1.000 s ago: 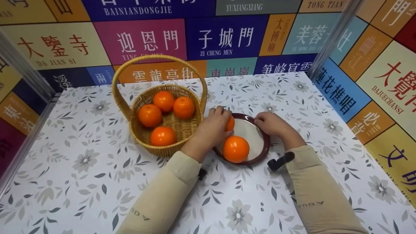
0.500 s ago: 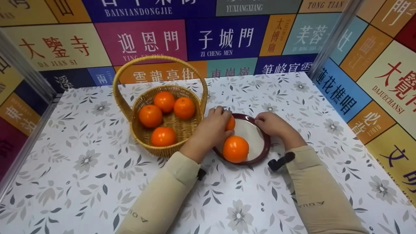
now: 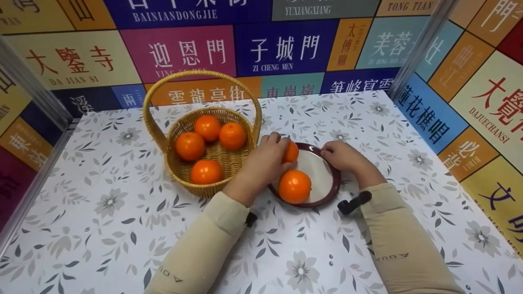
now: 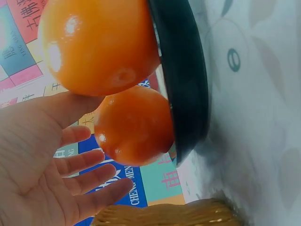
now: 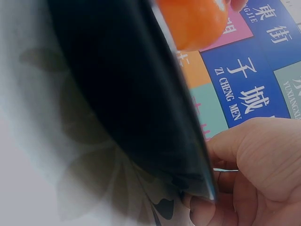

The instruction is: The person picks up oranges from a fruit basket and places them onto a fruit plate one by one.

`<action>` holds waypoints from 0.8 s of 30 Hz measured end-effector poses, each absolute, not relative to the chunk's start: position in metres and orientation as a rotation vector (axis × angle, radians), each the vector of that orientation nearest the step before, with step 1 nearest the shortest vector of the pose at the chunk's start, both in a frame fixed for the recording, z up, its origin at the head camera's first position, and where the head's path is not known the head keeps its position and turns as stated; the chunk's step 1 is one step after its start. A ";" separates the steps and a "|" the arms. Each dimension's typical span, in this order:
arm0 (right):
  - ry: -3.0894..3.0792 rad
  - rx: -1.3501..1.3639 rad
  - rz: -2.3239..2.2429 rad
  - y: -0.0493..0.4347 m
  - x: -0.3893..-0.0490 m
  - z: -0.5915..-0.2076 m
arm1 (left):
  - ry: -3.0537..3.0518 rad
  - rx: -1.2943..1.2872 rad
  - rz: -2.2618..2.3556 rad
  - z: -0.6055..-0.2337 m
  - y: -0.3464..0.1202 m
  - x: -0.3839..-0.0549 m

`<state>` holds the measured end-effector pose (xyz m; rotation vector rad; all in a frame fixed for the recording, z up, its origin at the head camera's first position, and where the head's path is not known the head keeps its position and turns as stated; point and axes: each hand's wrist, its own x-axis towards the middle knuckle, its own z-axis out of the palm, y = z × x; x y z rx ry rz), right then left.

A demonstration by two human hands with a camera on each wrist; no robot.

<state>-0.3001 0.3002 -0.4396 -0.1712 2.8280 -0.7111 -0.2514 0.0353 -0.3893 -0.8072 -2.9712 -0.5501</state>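
Head view: left hand (image 3: 263,161), fingers loosely spread, beside far orange (image 3: 291,152) at far-left edge of plate (image 3: 322,174); grip uncertain. Right hand (image 3: 345,156): pinching plate's rim. Near orange (image 3: 295,187): on plate. Step, seemingly: placing or removing far orange; next move calls for clean release or firmer hold. Room: basket (image 3: 224,160) crowds left hand; nearward tabletop (image 3: 282,241) wider.

Before you, the white table (image 3: 102,245) is patterned with grey flowers and leaves. A basket (image 3: 200,190) and a plate (image 3: 320,171) stand on it.
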 end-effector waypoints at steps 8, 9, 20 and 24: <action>2.832 -0.201 -0.713 0.301 -0.300 -0.439 | -2.959 -0.794 -0.515 -0.378 0.027 -0.245; 2.836 -0.211 -0.709 0.301 -0.300 -0.439 | -2.957 -0.793 -0.505 -0.376 0.025 -0.244; 2.854 -0.215 -0.696 0.301 -0.300 -0.440 | -2.869 -0.764 -0.435 -0.359 -0.006 -0.232; 2.851 -0.231 -0.701 0.302 -0.300 -0.440 | -2.876 -0.728 -0.412 -0.356 -0.021 -0.232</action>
